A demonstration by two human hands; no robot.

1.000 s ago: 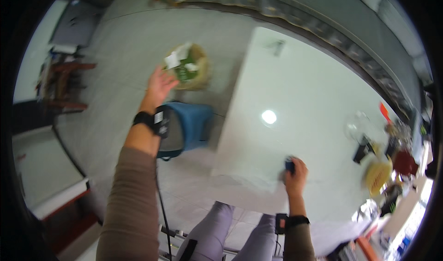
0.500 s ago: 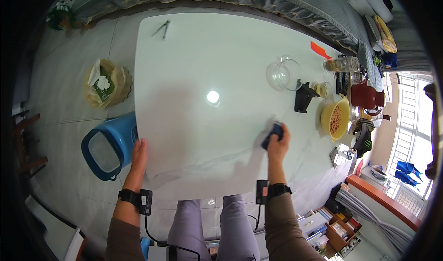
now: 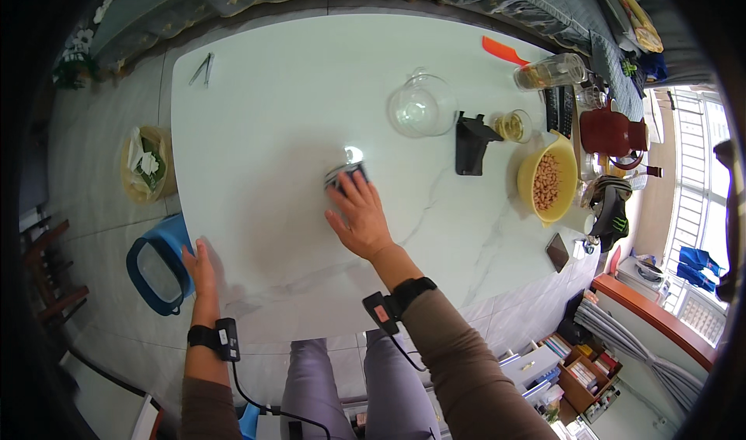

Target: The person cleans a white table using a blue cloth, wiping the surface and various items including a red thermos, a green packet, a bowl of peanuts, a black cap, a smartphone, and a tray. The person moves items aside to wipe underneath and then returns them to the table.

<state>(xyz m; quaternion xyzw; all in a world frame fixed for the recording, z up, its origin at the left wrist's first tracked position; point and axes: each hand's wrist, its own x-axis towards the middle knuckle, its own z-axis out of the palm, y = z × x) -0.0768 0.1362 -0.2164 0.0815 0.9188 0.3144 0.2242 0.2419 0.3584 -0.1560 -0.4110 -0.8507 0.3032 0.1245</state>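
Observation:
My right hand [image 3: 361, 214] is out over the middle of the white marbled table [image 3: 295, 75]. Its fingers press on a small folded cloth [image 3: 342, 177], dark blue with pale stripes, which lies flat on the tabletop; part of it is hidden under the fingertips. At the table's left edge is my left hand [image 3: 201, 273], its fingers stretched and holding nothing. Just beyond that hand, below the table edge, stands a blue bin [image 3: 167, 242] with a wide opening.
Right of centre are a clear glass bowl [image 3: 416, 110], a black stand [image 3: 471, 146], a cup of pale liquid [image 3: 513, 126] and a yellow bowl [image 3: 569, 168] of nuts. Farther right stand a glass jar [image 3: 552, 72] and a red jug [image 3: 610, 132]. Metal tongs [image 3: 203, 70] lie far left.
My right hand has slid the cloth leftward and away from me, from the right side to the table's middle. The view has shifted; my left hand stays at the left edge.

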